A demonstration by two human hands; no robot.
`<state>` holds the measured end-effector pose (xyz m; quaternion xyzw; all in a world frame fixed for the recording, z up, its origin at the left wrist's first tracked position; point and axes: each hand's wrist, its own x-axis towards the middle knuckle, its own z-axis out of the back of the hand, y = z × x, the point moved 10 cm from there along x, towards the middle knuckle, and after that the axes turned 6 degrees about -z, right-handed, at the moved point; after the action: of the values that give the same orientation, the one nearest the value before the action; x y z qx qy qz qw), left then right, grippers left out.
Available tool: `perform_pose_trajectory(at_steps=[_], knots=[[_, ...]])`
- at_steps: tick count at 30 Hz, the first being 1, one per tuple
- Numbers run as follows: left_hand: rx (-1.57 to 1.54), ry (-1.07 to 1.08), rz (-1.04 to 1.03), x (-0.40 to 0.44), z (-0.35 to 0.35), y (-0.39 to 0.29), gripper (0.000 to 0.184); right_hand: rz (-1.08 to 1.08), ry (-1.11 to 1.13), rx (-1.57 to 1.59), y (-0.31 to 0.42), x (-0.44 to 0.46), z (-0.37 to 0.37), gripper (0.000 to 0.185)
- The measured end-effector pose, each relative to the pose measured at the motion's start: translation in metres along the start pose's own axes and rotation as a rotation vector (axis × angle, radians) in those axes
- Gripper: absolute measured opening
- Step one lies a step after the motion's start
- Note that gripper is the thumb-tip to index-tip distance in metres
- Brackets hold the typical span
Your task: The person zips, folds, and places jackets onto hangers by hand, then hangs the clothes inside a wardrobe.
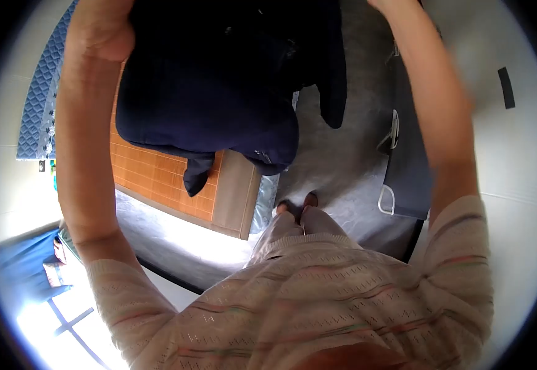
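- Two forearms in sight, raised well apart: the left forearm (86, 148) along one side, the right forearm (426, 86) along the other.
- Between them, a dark navy garment (207, 111), hanging in front of the body, its upper part cut off by the top edge, a sleeve (334, 92) dangling at the right.
- Just beside its left edge, the left hand (105, 28), fingers beyond the frame; cannot tell open from clamped.
- Also past the top edge, the right hand; cannot tell its grip.
- Behind the garment and partly covered by it, an orange-brown mat (157, 176) with a grey-brown border (234, 197).
- Underfoot, a grey floor (336, 160).
- Near the right forearm, a dark panel (413, 176) with white loops.
- Beyond the left forearm, a blue quilted pad (37, 111).
- On the body, a striped knit top (330, 296).
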<state>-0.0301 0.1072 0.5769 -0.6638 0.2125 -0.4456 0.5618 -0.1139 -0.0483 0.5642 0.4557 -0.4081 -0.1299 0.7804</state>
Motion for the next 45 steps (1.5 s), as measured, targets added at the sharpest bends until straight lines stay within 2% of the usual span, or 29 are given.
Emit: perform_pose_trajectory(at_steps=[1,3,4,5,7,8,10,11,13,16,19,22,23,26,30,34,36,37,39,40,42,44,45], knots=[[-0.005,-0.038,-0.028,0.006,0.008,0.001,0.035,-0.017,-0.089,0.055,-0.015,-0.006,0.010,0.013],[-0.055,-0.053,-0.033,0.019,0.022,0.008,0.035,-0.272,0.221,0.158,-0.090,-0.045,-0.008,0.024],[-0.101,-0.023,-0.006,0.026,0.027,0.014,0.034,-0.478,0.356,0.336,-0.122,-0.072,-0.034,0.034],[-0.147,0.017,0.022,0.034,0.028,0.020,0.033,-0.641,0.515,0.408,-0.139,-0.101,-0.063,0.035],[-0.152,-0.081,0.081,0.050,0.030,0.027,0.032,-0.758,0.655,0.406,-0.162,-0.133,-0.099,0.040],[-0.112,-0.224,0.108,0.054,0.027,0.025,0.031,-0.738,0.682,0.476,-0.168,-0.135,-0.109,0.043],[-0.060,-0.368,0.084,0.071,0.021,0.024,0.029,-0.687,0.645,0.606,-0.178,-0.120,-0.113,0.044],[-0.039,-0.348,0.028,0.083,0.012,0.024,0.028,-0.690,0.625,0.720,-0.181,-0.106,-0.108,0.044],[-0.204,-0.183,0.060,0.122,-0.006,0.035,0.024,-0.708,0.585,0.958,-0.189,-0.082,-0.095,0.043],[-0.318,-0.044,0.068,0.183,-0.031,0.055,0.022,-0.759,0.524,1.009,-0.202,-0.044,-0.071,0.039],[-0.483,0.072,0.186,0.252,-0.048,0.087,0.021,-0.674,0.523,1.157,-0.217,0.005,-0.040,0.037],[-0.354,-0.158,0.092,0.287,-0.032,0.103,0.021,-0.625,0.502,1.110,-0.232,0.068,-0.011,0.035],[-0.353,-0.206,0.072,0.295,-0.027,0.108,0.022,-0.572,0.543,1.065,-0.238,0.089,-0.007,0.036],[-0.329,-0.393,0.034,0.312,0.009,0.119,0.025,-0.582,0.670,1.198,-0.251,0.144,-0.008,0.041],[-0.296,-0.711,0.011,0.292,0.083,0.138,0.033,-0.669,0.938,1.339,-0.246,0.200,-0.040,0.046],[-0.217,-0.973,0.036,0.237,0.151,0.174,0.041,-0.667,0.978,0.900,-0.275,0.222,-0.111,0.032],[-0.155,-0.969,-0.009,0.210,0.171,0.203,0.033,-0.766,1.050,0.969,-0.301,0.207,-0.164,0.016],[-0.368,-1.043,0.082,0.188,0.189,0.244,0.032,-0.804,1.093,0.915,-0.317,0.197,-0.188,0.014],[-0.267,-1.118,0.153,0.152,0.215,0.291,0.033,-0.915,1.133,0.847,-0.354,0.168,-0.235,0.014],[-0.405,-1.144,0.195,0.123,0.245,0.341,0.033,-0.972,1.151,0.807,-0.376,0.153,-0.259,0.015],[-0.392,-1.301,0.365,0.082,0.260,0.400,0.034,-1.036,1.215,0.671,-0.415,0.119,-0.305,0.015],[-0.404,-1.364,0.513,0.031,0.278,0.465,0.035,-1.055,1.271,0.458,-0.447,0.089,-0.338,0.014],[-0.236,-1.371,0.564,0.017,0.283,0.469,0.034,-1.046,1.306,0.404,-0.453,0.081,-0.350,0.013]])
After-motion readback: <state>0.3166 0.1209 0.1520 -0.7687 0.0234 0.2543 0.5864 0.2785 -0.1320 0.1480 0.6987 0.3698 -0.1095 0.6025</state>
